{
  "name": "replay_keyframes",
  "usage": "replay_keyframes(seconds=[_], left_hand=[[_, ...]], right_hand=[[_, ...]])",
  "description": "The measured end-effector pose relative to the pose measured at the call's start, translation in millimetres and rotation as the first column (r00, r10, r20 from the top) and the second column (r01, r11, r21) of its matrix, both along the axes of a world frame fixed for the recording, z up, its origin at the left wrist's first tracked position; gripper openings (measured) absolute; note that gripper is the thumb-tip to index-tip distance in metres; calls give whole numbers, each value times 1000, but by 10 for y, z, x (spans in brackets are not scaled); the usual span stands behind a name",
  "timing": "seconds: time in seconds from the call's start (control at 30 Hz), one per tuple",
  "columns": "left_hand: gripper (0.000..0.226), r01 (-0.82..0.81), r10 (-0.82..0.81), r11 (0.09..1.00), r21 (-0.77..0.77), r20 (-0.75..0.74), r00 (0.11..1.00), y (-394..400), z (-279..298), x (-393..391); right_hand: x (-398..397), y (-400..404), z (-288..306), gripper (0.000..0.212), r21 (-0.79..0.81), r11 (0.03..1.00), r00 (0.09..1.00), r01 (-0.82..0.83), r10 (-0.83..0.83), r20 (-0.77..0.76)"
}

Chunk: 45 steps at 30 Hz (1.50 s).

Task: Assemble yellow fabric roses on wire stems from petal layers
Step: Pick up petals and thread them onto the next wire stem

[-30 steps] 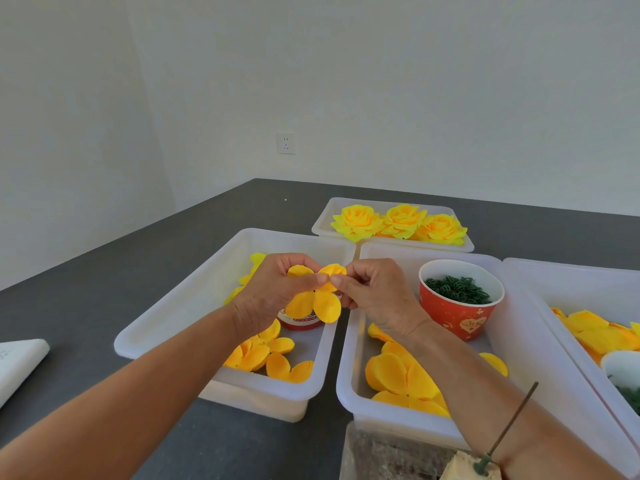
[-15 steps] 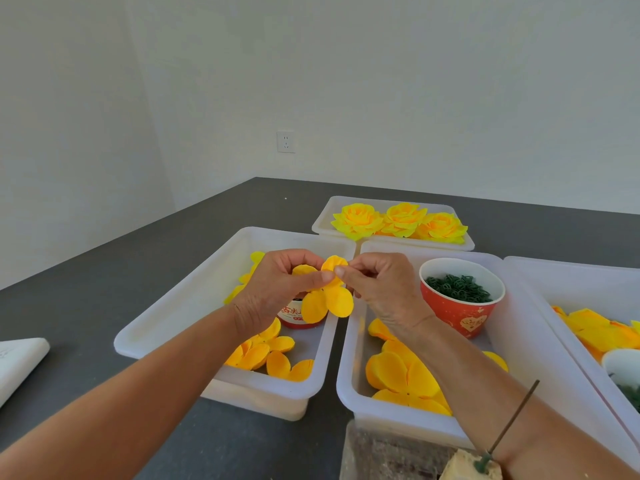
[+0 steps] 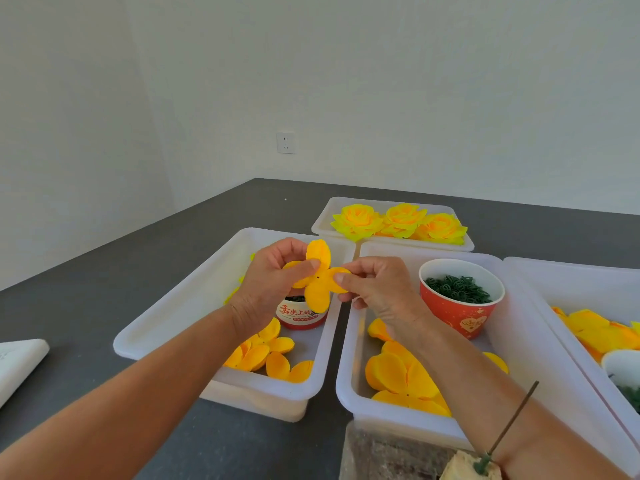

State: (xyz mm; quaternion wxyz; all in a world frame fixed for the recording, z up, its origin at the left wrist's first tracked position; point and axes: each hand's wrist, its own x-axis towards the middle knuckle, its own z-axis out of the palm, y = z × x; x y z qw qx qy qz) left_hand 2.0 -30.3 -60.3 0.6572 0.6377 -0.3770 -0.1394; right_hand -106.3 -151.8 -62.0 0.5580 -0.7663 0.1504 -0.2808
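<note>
A yellow petal layer (image 3: 318,282) with a small centre hole is held up between both hands above the left white bin (image 3: 166,327). My left hand (image 3: 268,289) pinches it with thumb on top near the centre. My right hand (image 3: 375,292) pinches its right petal. Loose petal layers (image 3: 266,355) lie in the left bin, and larger ones (image 3: 401,379) in the middle bin (image 3: 346,386). A thin wire stem (image 3: 509,424) stands tilted in a foam block (image 3: 460,469) at the bottom right.
Three finished yellow roses (image 3: 398,221) sit in a far tray (image 3: 325,220). A red cup of green plastic pieces (image 3: 460,299) stands in the middle bin, and a smaller red-and-white cup (image 3: 301,315) in the left bin. Another bin (image 3: 554,296) of petals is at right. A white object (image 3: 17,362) lies at left.
The petal layer has been spread flat and raised slightly. My hands have drawn a little apart, the right one moving right along a petal.
</note>
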Motion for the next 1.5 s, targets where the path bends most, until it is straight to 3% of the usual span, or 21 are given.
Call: replay_keyframes(seconds=[0.13,0.27,0.37,0.43,0.53,0.7,0.83,0.9,0.97,1.03,1.1,1.27,1.37,1.43,1.5], left_hand=[[28,69,-70,997,23,41,997,7,-14,-27],[11,123,-132,989,-83,-104,986,20,-5,31],[7,149,-171,983,-107,-244,955,4,-1,57],[9,183,-196,981,-71,-290,937,-3,4,50],[14,215,-205,976,30,-194,959,-12,-19,37],[3,108,-116,986,130,59,991,-11,-68,-8],[11,70,-76,993,90,75,994,-1,-44,-18],[10,100,-102,992,75,27,994,5,-27,-22],[4,180,-175,983,41,-110,978,6,-5,-5],[6,245,-243,969,-24,-265,933,14,17,16],[6,257,-266,964,-73,-334,904,17,27,33],[9,182,-188,982,-46,-234,954,-9,-11,26],[10,168,-175,984,-53,-176,969,-14,-18,15],[4,137,-147,988,-71,-184,972,-11,-10,16],[5,102,-118,991,-85,-206,972,-10,-1,17]], right_hand=[[-24,24,20,11,12,999,996,-46,45,74],[-3,23,42,8,268,956,991,-119,98,89],[19,30,44,15,266,958,993,-106,91,70],[30,34,32,21,192,981,997,-39,24,76],[2,3,25,16,-27,995,995,97,-96,38],[-58,7,37,14,-420,893,985,162,-125,115],[-45,53,58,17,-517,835,977,190,-107,185],[-37,66,55,18,-502,843,976,192,-109,190],[-31,65,45,17,-390,906,981,166,-112,159],[-29,64,59,19,-117,992,991,45,-29,129],[-25,65,70,19,91,994,988,-54,40,150],[-12,78,62,16,-39,999,989,-27,32,144],[-10,75,66,18,20,999,984,-30,26,178],[-17,73,65,19,62,998,979,-32,19,203],[-11,87,48,15,-37,999,986,8,-2,164]])
